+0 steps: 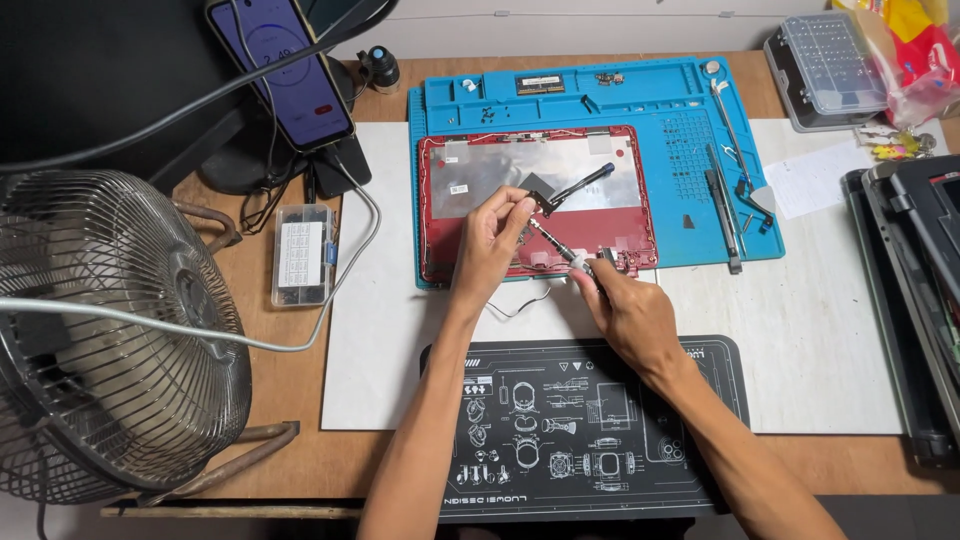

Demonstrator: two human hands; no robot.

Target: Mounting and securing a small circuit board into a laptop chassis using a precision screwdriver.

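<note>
My left hand [492, 240] pinches the bent end of a black hinge bracket [575, 186] and holds it just above a red laptop lid shell [440, 215]. A small screwdriver [562, 252] is gripped in my right hand [627, 307], its tip pointing up-left at the bracket's base beside my left fingers. The red shell lies open-side up on a blue work mat [680, 90], with a silver foil panel inside it. A thin cable runs off the shell's front edge between my wrists.
Tweezers and pry tools [728, 190] lie on the mat's right side. A clear screw box [302, 254], a phone on a stand [282, 65] and a metal fan [110, 330] are left. A black printed mat [560, 440] lies near me. A bit case [825, 68] sits far right.
</note>
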